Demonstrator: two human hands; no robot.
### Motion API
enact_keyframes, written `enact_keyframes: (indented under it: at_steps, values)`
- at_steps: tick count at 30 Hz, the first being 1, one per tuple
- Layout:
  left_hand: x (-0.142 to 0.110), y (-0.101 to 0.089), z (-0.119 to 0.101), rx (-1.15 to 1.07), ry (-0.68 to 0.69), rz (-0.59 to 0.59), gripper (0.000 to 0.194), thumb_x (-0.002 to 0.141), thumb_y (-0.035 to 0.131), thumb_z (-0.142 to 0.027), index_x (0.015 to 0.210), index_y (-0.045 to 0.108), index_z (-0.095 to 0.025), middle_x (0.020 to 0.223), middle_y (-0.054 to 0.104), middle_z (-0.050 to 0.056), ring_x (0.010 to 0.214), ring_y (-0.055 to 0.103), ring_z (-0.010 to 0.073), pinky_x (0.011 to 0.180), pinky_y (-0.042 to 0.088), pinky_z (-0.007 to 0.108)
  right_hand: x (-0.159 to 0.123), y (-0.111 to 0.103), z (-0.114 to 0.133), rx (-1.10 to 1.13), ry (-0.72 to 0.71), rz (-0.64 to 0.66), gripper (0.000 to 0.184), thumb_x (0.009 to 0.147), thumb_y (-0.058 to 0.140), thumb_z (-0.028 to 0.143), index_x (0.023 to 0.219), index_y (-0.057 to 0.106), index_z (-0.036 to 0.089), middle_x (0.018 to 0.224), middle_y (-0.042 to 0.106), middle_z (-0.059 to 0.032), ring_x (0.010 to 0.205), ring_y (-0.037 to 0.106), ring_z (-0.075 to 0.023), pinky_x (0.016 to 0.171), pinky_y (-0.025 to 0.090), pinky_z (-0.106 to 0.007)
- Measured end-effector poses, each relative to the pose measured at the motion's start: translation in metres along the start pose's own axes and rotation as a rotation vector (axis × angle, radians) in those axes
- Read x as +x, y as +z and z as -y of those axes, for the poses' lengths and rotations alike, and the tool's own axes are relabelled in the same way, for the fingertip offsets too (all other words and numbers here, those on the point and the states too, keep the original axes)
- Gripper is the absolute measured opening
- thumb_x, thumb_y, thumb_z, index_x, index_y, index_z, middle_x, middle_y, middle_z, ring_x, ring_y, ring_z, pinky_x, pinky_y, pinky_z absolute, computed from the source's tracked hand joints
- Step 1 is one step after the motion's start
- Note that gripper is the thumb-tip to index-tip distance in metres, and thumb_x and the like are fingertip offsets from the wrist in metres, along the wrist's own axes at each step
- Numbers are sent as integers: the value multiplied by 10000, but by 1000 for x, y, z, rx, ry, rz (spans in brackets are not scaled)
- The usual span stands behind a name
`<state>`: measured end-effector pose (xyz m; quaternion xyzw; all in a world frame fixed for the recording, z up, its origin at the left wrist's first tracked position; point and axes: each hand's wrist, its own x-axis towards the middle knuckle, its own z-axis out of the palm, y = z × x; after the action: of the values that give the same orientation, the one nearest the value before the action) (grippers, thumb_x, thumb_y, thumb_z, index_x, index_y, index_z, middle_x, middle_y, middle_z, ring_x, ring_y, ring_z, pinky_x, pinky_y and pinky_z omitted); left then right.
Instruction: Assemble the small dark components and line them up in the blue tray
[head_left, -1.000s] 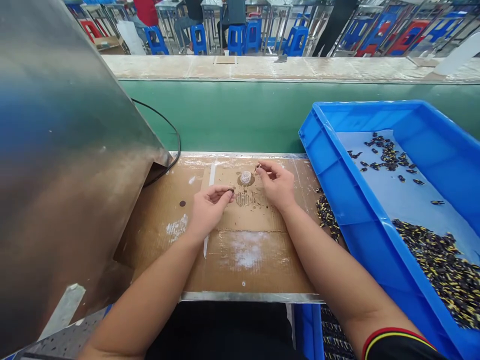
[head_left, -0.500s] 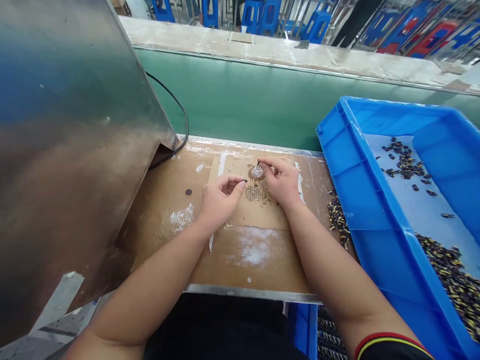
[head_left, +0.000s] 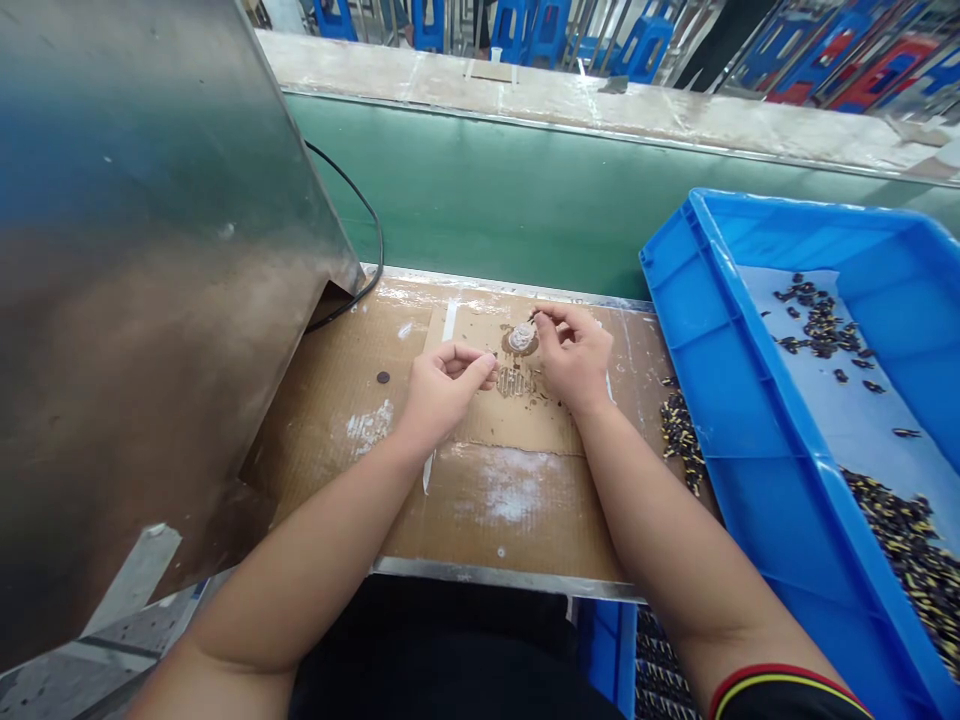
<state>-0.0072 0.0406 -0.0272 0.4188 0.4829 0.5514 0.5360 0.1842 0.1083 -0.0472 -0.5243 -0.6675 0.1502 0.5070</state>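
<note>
My left hand (head_left: 442,385) rests on the cardboard sheet (head_left: 480,480), fingers pinched together on a small dark part that I can barely see. My right hand (head_left: 574,355) is closed in a pinch on another small dark part, held just right of a small clear round fixture (head_left: 520,338) set into the cardboard. Below the fixture the cardboard is worn into a patch of slots (head_left: 514,380). Both forearms reach in from the lower edge.
A blue plastic crate (head_left: 720,400) at right holds many small black-and-yellow parts (head_left: 907,545). A loose pile of the same parts (head_left: 679,435) lies beside it. A steel machine housing (head_left: 142,270) fills the left; a black cable (head_left: 360,260) runs behind it. A green conveyor wall (head_left: 510,200) stands beyond.
The view has tilted down and shifted. My right hand moved its part over to the clear fixture and stays there; my left hand keeps its pinch beside it.
</note>
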Motion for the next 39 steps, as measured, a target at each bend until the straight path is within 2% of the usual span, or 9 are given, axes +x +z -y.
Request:
enact_keyframes:
  at_steps: [4, 9, 14, 18, 26, 31, 35, 39]
  values:
    - [3, 0, -2, -210, -101, -1, 298, 742, 887, -359, 772, 683, -144, 827, 785, 104, 702, 716, 149, 719, 595, 285, -2, -2, -3, 113, 100, -91, 204, 979, 632, 368, 1062, 739, 214, 1003, 765, -69, 877, 725, -200, 801, 627, -377]
    - [1, -2, -5, -302, -117, 58, 329, 728, 915, -376, 880, 740, -143, 809, 782, 81, 688, 716, 138, 701, 591, 262, -5, -21, 3, 316, 226, -72, 279, 997, 613, 418, 1187, 706, 236, 1064, 759, -71, 920, 747, -186, 746, 645, -333]
    - [-5, -3, -8, -363, -159, 34, 330, 712, 941, -356, 901, 767, -149, 905, 796, 85, 817, 740, 134, 784, 600, 240, -21, -41, 30, 584, 390, 33, 328, 894, 785, 511, 1065, 738, 235, 958, 775, -45, 846, 740, -166, 713, 642, -305]
    - [-5, -2, -8, -376, -209, 4, 351, 691, 963, -358, 883, 757, -149, 910, 795, 81, 812, 741, 130, 802, 608, 242, -41, -36, 38, 654, 463, 28, 331, 850, 828, 536, 954, 741, 235, 858, 766, -25, 754, 717, -150, 664, 626, -286]
    - [-11, 2, -8, -432, -256, -10, 333, 693, 966, -317, 873, 750, -138, 897, 792, 79, 817, 743, 129, 835, 618, 242, -60, -27, 54, 555, 310, 72, 266, 902, 802, 473, 1064, 790, 263, 931, 804, -25, 781, 743, -168, 773, 669, -353]
    - [-16, 5, -16, -504, -292, -20, 273, 682, 953, -257, 860, 785, -136, 946, 804, 75, 883, 752, 134, 874, 618, 231, -72, -28, 66, 448, 152, 10, 171, 935, 785, 355, 1102, 809, 331, 1056, 820, -12, 916, 777, -202, 881, 675, -419]
    - [-18, 8, -17, -527, -301, 4, 251, 665, 961, -259, 824, 800, -150, 941, 808, 62, 875, 745, 127, 861, 614, 218, -78, -28, 69, 344, 9, 10, 210, 954, 760, 294, 1141, 803, 377, 1101, 821, 7, 988, 782, -226, 906, 673, -460]
    - [-20, 11, -16, -526, -263, 24, 239, 647, 977, -266, 792, 810, -176, 924, 808, 37, 844, 726, 105, 851, 599, 197, -77, -26, 72, 352, -59, 27, 247, 961, 748, 254, 1159, 797, 394, 1122, 821, 27, 1018, 786, -220, 961, 665, -469]
